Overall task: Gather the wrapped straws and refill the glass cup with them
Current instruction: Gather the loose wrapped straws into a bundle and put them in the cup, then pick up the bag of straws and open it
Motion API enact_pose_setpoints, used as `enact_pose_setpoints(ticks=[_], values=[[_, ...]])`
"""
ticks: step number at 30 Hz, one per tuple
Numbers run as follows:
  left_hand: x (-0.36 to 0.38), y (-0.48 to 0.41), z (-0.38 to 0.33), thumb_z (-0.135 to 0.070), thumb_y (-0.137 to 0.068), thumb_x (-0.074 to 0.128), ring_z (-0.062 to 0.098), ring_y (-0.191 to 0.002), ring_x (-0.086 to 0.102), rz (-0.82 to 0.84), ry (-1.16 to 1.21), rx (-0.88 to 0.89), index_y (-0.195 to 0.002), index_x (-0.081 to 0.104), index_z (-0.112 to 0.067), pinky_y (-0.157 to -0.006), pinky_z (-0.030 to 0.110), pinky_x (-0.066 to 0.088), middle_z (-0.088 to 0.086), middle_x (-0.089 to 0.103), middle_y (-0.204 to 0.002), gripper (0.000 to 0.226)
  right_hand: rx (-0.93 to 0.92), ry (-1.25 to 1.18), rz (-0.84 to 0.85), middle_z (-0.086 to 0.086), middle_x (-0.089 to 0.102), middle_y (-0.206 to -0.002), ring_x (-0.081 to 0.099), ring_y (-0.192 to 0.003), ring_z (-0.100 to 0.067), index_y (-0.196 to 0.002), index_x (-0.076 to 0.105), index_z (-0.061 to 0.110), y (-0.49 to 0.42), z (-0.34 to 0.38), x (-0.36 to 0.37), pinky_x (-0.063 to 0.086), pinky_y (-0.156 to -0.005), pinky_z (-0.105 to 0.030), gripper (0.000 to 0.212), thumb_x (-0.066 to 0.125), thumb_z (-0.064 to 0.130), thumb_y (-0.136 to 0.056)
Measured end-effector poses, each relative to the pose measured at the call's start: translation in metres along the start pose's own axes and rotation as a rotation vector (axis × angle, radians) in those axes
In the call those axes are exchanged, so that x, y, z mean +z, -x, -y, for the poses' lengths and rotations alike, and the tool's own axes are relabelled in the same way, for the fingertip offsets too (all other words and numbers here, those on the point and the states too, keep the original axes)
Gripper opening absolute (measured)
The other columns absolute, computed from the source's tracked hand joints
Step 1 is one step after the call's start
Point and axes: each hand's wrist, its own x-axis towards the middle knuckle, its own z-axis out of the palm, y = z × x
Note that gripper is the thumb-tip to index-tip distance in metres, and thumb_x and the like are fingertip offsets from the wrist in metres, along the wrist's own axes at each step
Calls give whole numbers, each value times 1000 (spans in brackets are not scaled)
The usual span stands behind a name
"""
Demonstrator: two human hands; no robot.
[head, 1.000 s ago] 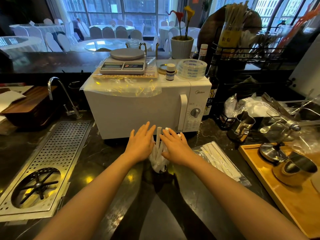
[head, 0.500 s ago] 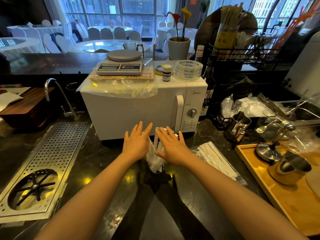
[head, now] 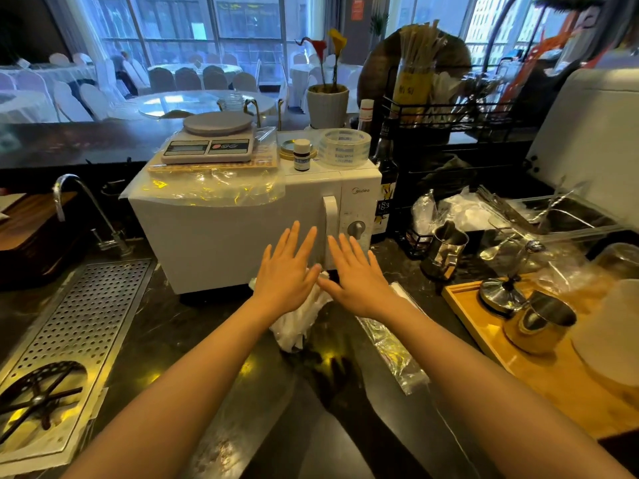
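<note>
A bundle of white wrapped straws (head: 298, 321) stands in a glass cup (head: 294, 342) on the dark counter, just in front of the microwave. The glass itself is hard to make out. My left hand (head: 287, 271) and my right hand (head: 356, 276) lie flat side by side over the tops of the straws, palms down and fingers spread. Neither hand grips anything. The straw tops are hidden under my hands. To the right, a clear plastic bag (head: 392, 347) lies on the counter, partly hidden by my right forearm; whether it holds straws cannot be told.
A white microwave (head: 224, 243) stands right behind the cup, with a kitchen scale (head: 211, 141) on top. A perforated steel drain tray (head: 86, 316) and a tap (head: 83, 209) are at the left. A steel pitcher (head: 446, 248) and a wooden tray (head: 553, 382) with steel cups sit at the right.
My hands have moved from flanking the straw bundle to lying flat over its top. The straw ends that stuck up between them are now covered.
</note>
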Motion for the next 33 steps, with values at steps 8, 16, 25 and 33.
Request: enact_pose_setpoints(ticks=[8,16,25,33], values=[[29,-21,-63,-36,-96,33,21,-146,-6,44,18,175,-146,-1,-25,-119,42,3,5,-9,-158,62,224,-22,-65,-6,-14,-158,-12,-145,-22,-146,-12,18,35,-63,-13,-1,-118,-43,74,29,50,-94],[96,-19,-103,-34,-96,35,26,-146,-2,207,21,185,-147,1,-20,-118,44,11,9,-6,-158,63,414,-162,-22,-14,-6,-158,-3,-146,-26,-146,-8,9,70,-119,7,7,-119,-37,77,35,46,-94],[154,8,-122,-41,-93,40,28,-146,-3,452,-30,190,-147,4,-14,-119,44,9,13,-6,-158,70,629,-292,91,-15,13,-156,18,-142,-33,-147,0,7,84,-154,44,23,-116,-42,80,48,39,-92],[178,21,-126,-42,-92,40,32,-145,-3,546,-54,202,-146,4,-12,-119,47,11,14,-5,-158,72,759,-311,105,-19,29,-149,29,-136,-35,-144,20,8,81,-167,61,32,-110,-41,71,57,32,-88]])
